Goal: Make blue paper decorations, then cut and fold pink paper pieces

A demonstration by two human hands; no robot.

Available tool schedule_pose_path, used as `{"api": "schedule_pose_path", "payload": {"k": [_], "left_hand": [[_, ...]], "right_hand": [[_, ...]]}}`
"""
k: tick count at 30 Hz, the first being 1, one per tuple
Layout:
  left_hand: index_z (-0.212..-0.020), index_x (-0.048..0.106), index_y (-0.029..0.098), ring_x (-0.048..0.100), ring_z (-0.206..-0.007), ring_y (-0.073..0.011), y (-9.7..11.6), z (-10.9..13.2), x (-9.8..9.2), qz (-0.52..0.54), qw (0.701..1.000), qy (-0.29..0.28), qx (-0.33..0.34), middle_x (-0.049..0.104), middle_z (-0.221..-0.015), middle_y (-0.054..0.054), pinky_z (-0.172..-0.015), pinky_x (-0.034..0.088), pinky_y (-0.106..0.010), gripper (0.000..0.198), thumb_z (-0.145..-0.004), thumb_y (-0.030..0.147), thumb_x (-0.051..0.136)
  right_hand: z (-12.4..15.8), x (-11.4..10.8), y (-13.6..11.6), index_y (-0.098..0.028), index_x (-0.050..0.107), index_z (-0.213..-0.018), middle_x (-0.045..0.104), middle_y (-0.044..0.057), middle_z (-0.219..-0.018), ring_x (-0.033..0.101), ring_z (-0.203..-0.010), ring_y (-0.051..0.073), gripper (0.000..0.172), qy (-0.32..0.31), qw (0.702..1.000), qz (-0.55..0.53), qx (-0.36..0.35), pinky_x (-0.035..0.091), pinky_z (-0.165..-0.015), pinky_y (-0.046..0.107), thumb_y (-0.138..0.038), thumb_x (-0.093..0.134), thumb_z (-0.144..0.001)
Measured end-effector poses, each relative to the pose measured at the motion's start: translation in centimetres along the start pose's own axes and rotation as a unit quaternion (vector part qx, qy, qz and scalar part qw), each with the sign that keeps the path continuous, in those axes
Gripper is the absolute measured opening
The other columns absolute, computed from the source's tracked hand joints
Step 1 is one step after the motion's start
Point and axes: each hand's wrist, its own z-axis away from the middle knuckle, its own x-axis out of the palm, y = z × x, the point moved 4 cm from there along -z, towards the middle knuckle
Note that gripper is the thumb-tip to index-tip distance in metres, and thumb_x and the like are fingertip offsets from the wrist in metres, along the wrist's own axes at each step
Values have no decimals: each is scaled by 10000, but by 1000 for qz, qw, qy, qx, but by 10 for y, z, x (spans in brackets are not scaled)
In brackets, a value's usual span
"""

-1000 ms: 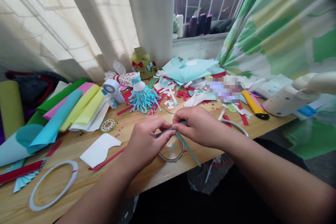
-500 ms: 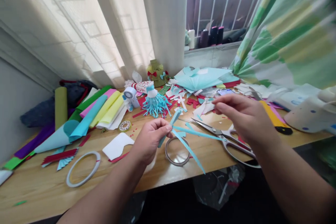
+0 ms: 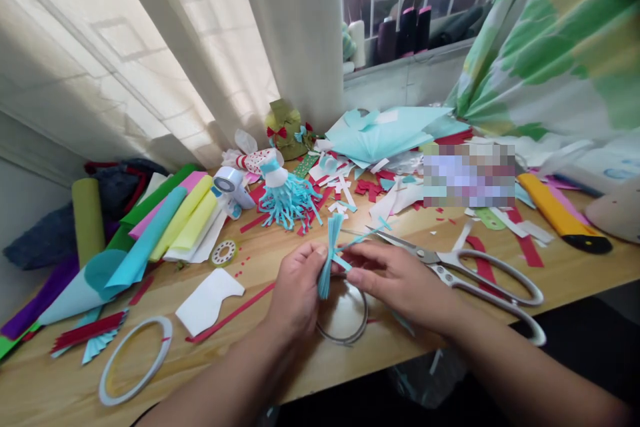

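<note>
Left hand (image 3: 299,288) has a closed pinch, thumb against fingers, on a pleated light-blue paper bow (image 3: 326,275), its folds running roughly upright. Bow sits over the near part of the wooden table (image 3: 300,373), between the two hands, just above the grey ring (image 3: 344,339) in view.

Right hand (image 3: 400,285) is at the bow's right side, thumb and fingers closed on a narrow blue paper strip (image 3: 342,263) that meets the bow at its middle. Can't tell if the strip is knotted there; fingers cover part of it.

Scissors (image 3: 453,267) lie right of the right hand, blades slightly apart, handles toward the right. Yellow utility knife (image 3: 553,208) is farther right. White paper cutout (image 3: 209,301) and red strip (image 3: 235,310) lie left of the left hand, white ring (image 3: 107,373) nearer the table's left. Blue fringed piece (image 3: 285,203) stands behind the hands, among red and white paper scraps (image 3: 370,190).
</note>
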Motion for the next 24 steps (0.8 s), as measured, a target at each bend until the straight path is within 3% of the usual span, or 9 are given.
{"api": "schedule_pose_path", "payload": {"k": [3, 6, 10, 16, 21, 24], "left_hand": [[-660, 549, 167, 496, -571, -96, -6, 0, -2, -19, 1000, -11, 11, 557, -595, 32, -612, 406, -214, 232, -821, 330, 584], [-694, 558, 174, 488, -610, -105, -7, 0, -5, -61, 998, -3, 27, 554, -634, 29, -634, 405, -223, 229, -834, 354, 569], [-685, 570, 170, 472, -612, -103, -5, 0, -8, -141, 989, -1, 38, 544, -636, 30, -602, 386, -210, 245, -833, 366, 570], [-731, 605, 162, 502, -555, -103, -2, -3, -7, -227, 974, -20, 11, 582, -619, 21, -556, 411, -218, 193, -802, 342, 604], [-881, 597, 202, 610, -776, -158, 6, 1, -3, -279, 954, -19, 108, 654, -798, -7, -732, 478, -264, 162, -733, 207, 662], [-835, 604, 200, 610, -768, -159, 6, 3, -3, -309, 942, -26, 127, 655, -791, -8, -711, 488, -257, 162, -701, 207, 697]], "right_hand": [[-4, 11, 13, -180, 602, -1138, 713, 73, -955, 669, -897, 229, 444, 33, 980, -180, 76, 521, -811, 363, -397, 662, -756], [-7, 19, 14, -179, 654, -1000, 722, 55, -902, 681, -838, 212, 370, 83, 958, -256, 98, 534, -780, 334, -345, 731, -679], [-12, 19, 11, -165, 684, -747, 705, 26, -726, 663, -696, 174, 141, 133, 960, -224, 102, 536, -663, 277, -282, 711, -673], [-10, 13, 15, -168, 669, -658, 672, 6, -637, 627, -607, 151, 78, 158, 964, -183, 114, 499, -572, 245, -244, 684, -663], [-6, 9, 13, -177, 658, -660, 673, 7, -652, 620, -630, 156, 70, 176, 965, -154, 119, 496, -590, 255, -246, 664, -670], [-4, 9, 14, -183, 652, -661, 669, 1, -641, 620, -616, 154, 66, 175, 962, -171, 121, 494, -576, 254, -247, 663, -675]]}}
